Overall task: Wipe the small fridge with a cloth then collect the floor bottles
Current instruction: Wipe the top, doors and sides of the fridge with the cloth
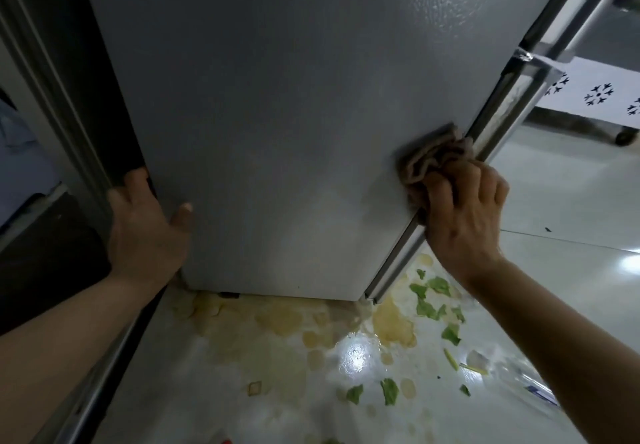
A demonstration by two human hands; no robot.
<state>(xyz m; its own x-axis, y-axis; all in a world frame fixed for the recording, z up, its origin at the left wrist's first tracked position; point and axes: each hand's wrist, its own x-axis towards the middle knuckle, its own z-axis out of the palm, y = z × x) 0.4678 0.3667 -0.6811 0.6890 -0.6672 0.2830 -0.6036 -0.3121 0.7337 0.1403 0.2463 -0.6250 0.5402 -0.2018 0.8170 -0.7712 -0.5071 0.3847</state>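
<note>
The small grey fridge (277,114) fills the middle of the head view, seen from above along its side panel. My right hand (464,211) grips a bunched brown cloth (429,159) and presses it against the panel's right edge, beside the door seal. My left hand (145,228) holds the fridge's left rear edge, fingers wrapped behind it and thumb lying on the panel. A clear plastic bottle (523,384) lies on the floor at lower right, partly hidden by my right forearm.
The glossy floor (571,201) below the fridge carries yellowish stains (391,325) and scattered green leaf scraps (433,298). A dark cabinet (45,263) stands close on the left. A white patterned panel (599,97) sits at far right.
</note>
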